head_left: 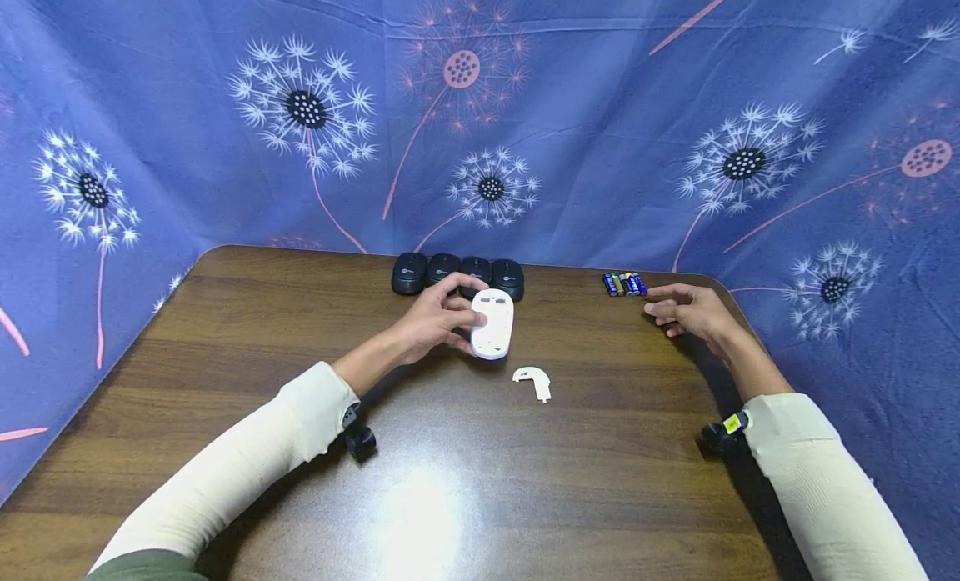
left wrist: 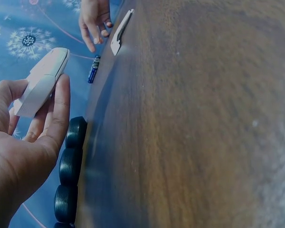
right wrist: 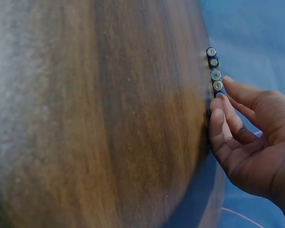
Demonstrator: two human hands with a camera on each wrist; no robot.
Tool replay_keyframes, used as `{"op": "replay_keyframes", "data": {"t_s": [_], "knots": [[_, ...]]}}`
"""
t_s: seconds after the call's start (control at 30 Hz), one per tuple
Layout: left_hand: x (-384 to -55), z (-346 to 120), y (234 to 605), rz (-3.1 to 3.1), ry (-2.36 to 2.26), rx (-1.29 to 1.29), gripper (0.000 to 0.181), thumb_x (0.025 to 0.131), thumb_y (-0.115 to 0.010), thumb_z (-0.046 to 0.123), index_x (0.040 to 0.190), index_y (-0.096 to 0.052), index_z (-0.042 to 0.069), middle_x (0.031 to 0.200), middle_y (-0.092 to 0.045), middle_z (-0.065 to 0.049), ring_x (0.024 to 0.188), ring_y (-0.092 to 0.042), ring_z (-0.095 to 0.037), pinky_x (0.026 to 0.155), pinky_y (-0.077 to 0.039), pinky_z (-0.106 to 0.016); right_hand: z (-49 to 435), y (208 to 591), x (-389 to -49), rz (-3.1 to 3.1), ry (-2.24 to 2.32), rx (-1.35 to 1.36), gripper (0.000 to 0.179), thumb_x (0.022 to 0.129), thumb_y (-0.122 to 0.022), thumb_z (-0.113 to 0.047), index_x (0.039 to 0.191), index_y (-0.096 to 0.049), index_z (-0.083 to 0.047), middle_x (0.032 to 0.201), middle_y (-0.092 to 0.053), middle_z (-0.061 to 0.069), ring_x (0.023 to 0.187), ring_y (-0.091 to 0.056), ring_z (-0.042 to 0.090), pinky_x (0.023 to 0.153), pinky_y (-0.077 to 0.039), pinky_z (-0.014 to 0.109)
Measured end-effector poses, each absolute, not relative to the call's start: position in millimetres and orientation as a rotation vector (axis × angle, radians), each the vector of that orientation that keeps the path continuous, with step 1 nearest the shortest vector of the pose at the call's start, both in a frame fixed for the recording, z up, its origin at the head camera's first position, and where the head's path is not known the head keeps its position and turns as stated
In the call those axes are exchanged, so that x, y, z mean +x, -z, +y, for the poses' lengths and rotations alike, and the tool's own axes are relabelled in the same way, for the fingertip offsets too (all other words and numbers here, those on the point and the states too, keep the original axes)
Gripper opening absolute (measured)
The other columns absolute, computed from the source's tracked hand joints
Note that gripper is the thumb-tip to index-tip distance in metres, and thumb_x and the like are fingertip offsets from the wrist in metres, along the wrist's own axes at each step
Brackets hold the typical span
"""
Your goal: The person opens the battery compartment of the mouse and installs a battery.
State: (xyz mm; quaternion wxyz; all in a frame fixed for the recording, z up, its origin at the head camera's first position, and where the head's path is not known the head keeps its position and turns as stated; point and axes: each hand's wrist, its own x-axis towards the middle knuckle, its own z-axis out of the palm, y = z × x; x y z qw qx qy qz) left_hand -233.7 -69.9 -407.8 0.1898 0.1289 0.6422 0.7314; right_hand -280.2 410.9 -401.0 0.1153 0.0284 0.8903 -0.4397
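My left hand [head_left: 435, 318] grips a white computer mouse [head_left: 492, 324] by its side, above the table. The mouse's underside faces up, with its battery compartment uncovered. On the table just right of and nearer than the mouse lies a white curved battery cover [head_left: 533, 379]. At the back right, my right hand [head_left: 690, 310] is beside the end of a row of several small batteries [head_left: 624, 284], its fingers loosely bent. In the right wrist view, the fingertips [right wrist: 217, 114] are at the nearest of the batteries [right wrist: 216, 75]; whether they touch is hard to tell.
Several black computer mice [head_left: 409, 272] stand side by side along the back edge of the wooden table [head_left: 600, 481], behind my left hand. A blue cloth with dandelion prints [head_left: 585, 131] hangs close behind the table and along its sides.
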Motion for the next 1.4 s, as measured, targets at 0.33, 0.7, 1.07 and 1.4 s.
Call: {"op": "replay_keyframes", "data": {"t_s": [0.33, 0.7, 1.07, 1.4], "knots": [[-230.9, -67.3, 408.2, 1.815, -2.038, 0.372, 0.055, 0.102, -0.071, -0.008, 0.151, -0.057, 0.01, 0.102, -0.078, -0.006, 0.085, -0.076, -0.021, 0.065, -0.072, -0.037, 414.2, 401.3, -287.7, 2.63, 1.235, 0.135, 0.067, 0.11, -0.077, -0.029, 0.165, -0.052, 0.0, 0.095, -0.076, -0.025, 0.089, -0.072, -0.001, 0.077, -0.068, 0.025], [-229.5, -65.6, 409.1, 1.805, -2.043, 0.377, 0.055, 0.101, -0.072, -0.008, 0.151, -0.058, 0.01, 0.102, -0.078, -0.006, 0.084, -0.075, -0.021, 0.064, -0.071, -0.036, 417.2, 400.8, -302.4, 2.657, 1.163, 0.085, 0.071, 0.112, -0.074, -0.03, 0.168, -0.046, 0.003, 0.117, -0.078, -0.007, 0.093, -0.066, -0.004, 0.081, -0.065, 0.021], [-227.5, -65.2, 410.6, 1.793, -2.033, 0.378, 0.054, 0.101, -0.071, -0.008, 0.151, -0.057, 0.009, 0.101, -0.078, -0.006, 0.085, -0.076, -0.022, 0.065, -0.072, -0.037, 417.6, 399.3, -312.6, 2.676, 1.025, 0.001, 0.076, 0.114, -0.07, -0.028, 0.174, -0.034, 0.001, 0.165, -0.051, 0.038, 0.099, -0.062, 0.005, 0.081, -0.06, 0.022], [-226.0, -64.0, 410.3, 1.792, -2.024, 0.374, 0.054, 0.102, -0.072, -0.008, 0.151, -0.057, 0.011, 0.103, -0.078, -0.007, 0.086, -0.076, -0.023, 0.065, -0.072, -0.037, 419.5, 392.1, -321.4, 2.612, 0.993, -0.025, 0.073, 0.117, -0.06, -0.013, 0.178, -0.022, -0.001, 0.172, -0.038, 0.039, 0.112, -0.06, 0.021, 0.085, -0.058, 0.027]]}}
